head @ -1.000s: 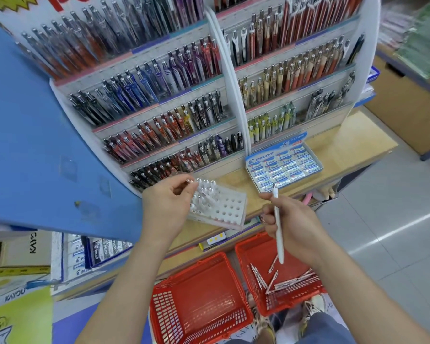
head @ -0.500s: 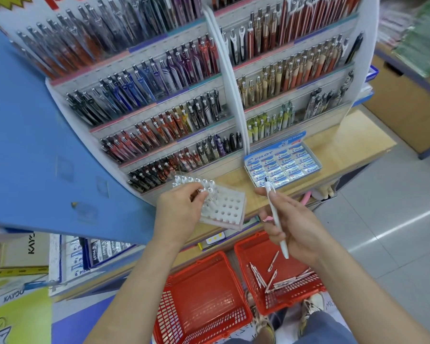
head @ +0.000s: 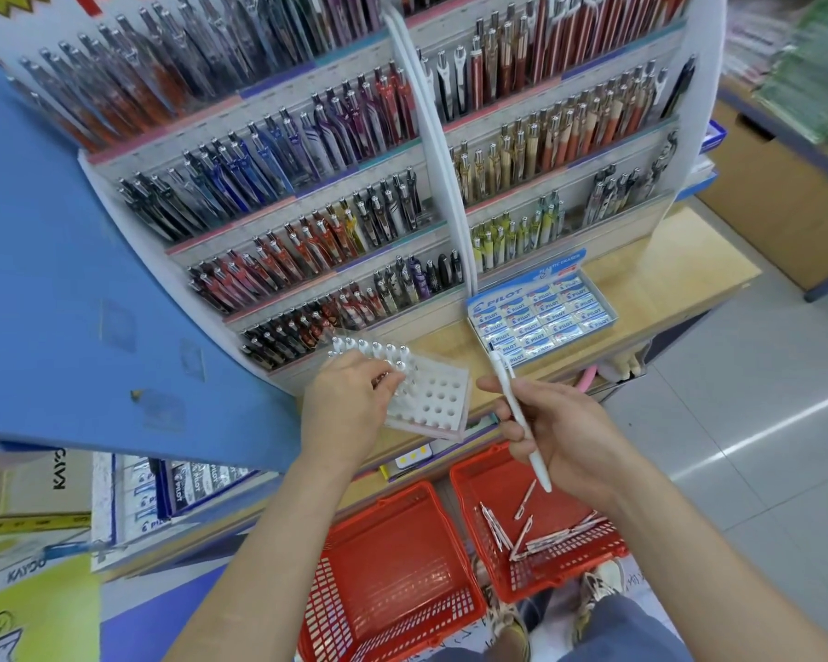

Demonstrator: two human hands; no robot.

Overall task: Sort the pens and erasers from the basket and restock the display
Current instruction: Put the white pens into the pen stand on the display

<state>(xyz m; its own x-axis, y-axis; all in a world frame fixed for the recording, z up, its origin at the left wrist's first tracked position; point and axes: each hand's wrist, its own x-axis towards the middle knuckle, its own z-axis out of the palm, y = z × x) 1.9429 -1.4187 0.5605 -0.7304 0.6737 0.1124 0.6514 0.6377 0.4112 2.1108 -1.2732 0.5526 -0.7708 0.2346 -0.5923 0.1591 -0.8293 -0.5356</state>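
Observation:
My right hand (head: pixel 565 432) grips a white pen (head: pixel 517 413), which slants from upper left down to lower right above the right red basket (head: pixel 474 484). That basket holds several white pens (head: pixel 550 537). My left hand (head: pixel 350 403) pinches a pen standing in the clear pen holder with round holes (head: pixel 431 398) on the wooden shelf. The holder's far rows are filled with white pens; its near holes are open. A blue box of Pilot erasers (head: pixel 541 317) lies on the shelf behind my right hand.
The tiered pen display (head: pixel 354 193) rises behind the holder, full of coloured pens. A second red basket (head: pixel 393 580) with nothing visible in it sits lower left of the first. A blue panel (head: pixel 68 279) juts in at the left. Grey floor (head: pixel 761 422) spreads right.
My right hand has tilted the white pen and carried it slightly left toward the holder. My left hand has shifted right along the holder's filled rows.

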